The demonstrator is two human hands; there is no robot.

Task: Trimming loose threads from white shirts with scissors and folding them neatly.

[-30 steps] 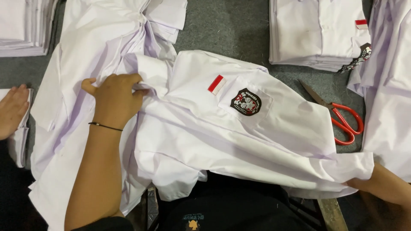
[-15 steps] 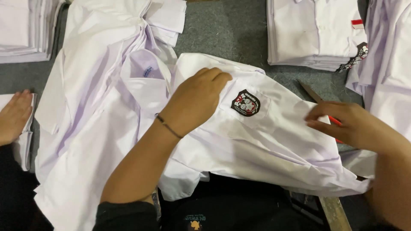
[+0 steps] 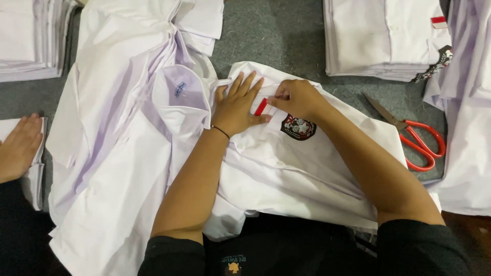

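While the left hand (image 3: 236, 106) lies flat and open on the white shirt (image 3: 307, 163), the right hand (image 3: 296, 98) beside it pinches the shirt's red tag (image 3: 261, 107), scissors (image 3: 417, 137) well right

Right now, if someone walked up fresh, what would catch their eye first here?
Probably the left hand and right hand meeting at a small red-and-white tag on the white shirt in the middle, just above its dark crest badge. Next, red-handled scissors on the grey surface at right, below a stack of folded shirts.

Small blue label (image 3: 179, 90) inside the left shirt's (image 3: 128, 153) collar.
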